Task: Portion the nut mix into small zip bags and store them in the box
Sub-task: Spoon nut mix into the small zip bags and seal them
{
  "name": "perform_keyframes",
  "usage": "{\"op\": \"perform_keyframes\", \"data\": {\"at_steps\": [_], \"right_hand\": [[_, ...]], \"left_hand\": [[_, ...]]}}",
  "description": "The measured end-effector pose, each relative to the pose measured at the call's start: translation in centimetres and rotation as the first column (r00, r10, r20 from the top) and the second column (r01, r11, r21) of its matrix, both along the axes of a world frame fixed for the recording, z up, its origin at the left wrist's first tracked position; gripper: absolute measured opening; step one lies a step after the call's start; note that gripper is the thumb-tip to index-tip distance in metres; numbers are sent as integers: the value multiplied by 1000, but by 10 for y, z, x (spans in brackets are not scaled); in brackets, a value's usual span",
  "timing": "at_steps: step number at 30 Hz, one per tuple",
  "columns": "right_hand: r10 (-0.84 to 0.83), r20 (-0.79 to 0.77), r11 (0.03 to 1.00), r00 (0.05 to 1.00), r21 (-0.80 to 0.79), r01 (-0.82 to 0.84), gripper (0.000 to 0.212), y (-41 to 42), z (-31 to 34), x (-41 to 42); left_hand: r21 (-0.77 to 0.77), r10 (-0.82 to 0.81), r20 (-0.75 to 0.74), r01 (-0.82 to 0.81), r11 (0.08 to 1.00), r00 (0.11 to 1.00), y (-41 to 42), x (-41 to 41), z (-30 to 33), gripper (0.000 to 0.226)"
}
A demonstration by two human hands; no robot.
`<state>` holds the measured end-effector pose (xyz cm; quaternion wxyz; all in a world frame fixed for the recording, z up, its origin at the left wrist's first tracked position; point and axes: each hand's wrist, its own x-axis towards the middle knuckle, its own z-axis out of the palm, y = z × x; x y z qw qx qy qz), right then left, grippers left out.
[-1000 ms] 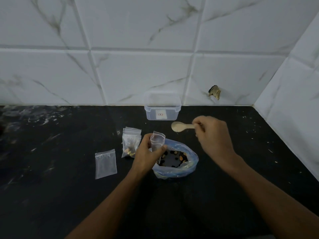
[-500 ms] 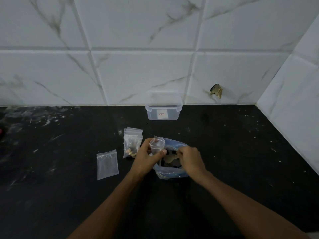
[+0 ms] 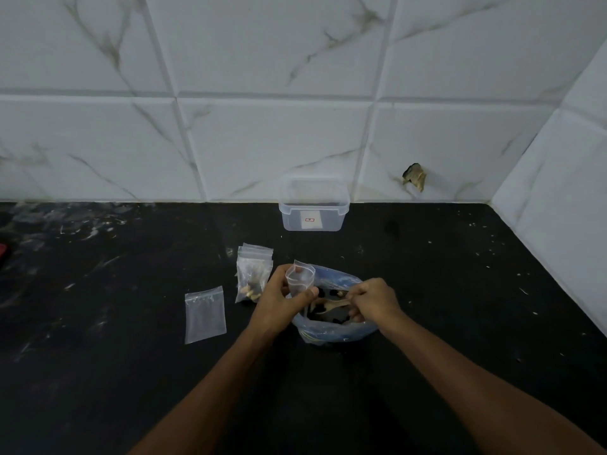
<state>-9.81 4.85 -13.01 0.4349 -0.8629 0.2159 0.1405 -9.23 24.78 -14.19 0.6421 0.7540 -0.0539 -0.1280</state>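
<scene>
My left hand (image 3: 279,298) holds a small clear zip bag (image 3: 299,279) upright with its mouth open, right beside the blue plastic bag of nut mix (image 3: 335,330). My right hand (image 3: 372,298) grips a pale wooden spoon (image 3: 330,303) whose bowl dips into the nut mix. Small zip bags with nuts inside (image 3: 253,274) lie stacked just left of my left hand. An empty flat zip bag (image 3: 205,314) lies further left. The clear plastic box (image 3: 313,205) stands open at the back against the wall.
The dark countertop (image 3: 460,290) carries pale specks and smears. White marble tiles form the back wall and the right side wall (image 3: 558,192). A chipped hole (image 3: 414,176) marks the back wall. Something red (image 3: 2,251) shows at the far left edge.
My right hand came down from above the blue bag with the spoon and now has it inside the nut mix. The left hand kept the small bag in place.
</scene>
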Motion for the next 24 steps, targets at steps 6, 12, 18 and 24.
{"op": "perform_keyframes", "data": {"at_steps": [6,12,18,24], "right_hand": [[-89,-9,988,996,124,90,12,-29,31,-3],[-77,91,973,993,224,55,11,-47,88,-1],[5,203,985,979,169,-40,12,-37,129,-1],[407,348,865,845,-444,-234,13,0,129,-13]], "left_hand": [[44,0,62,-3,999,998,-4,3,8,46],[87,29,160,-44,995,987,-13,2,17,36],[109,38,161,-56,992,986,-27,1,20,40],[105,22,152,-39,994,988,-39,-1,22,40]]}}
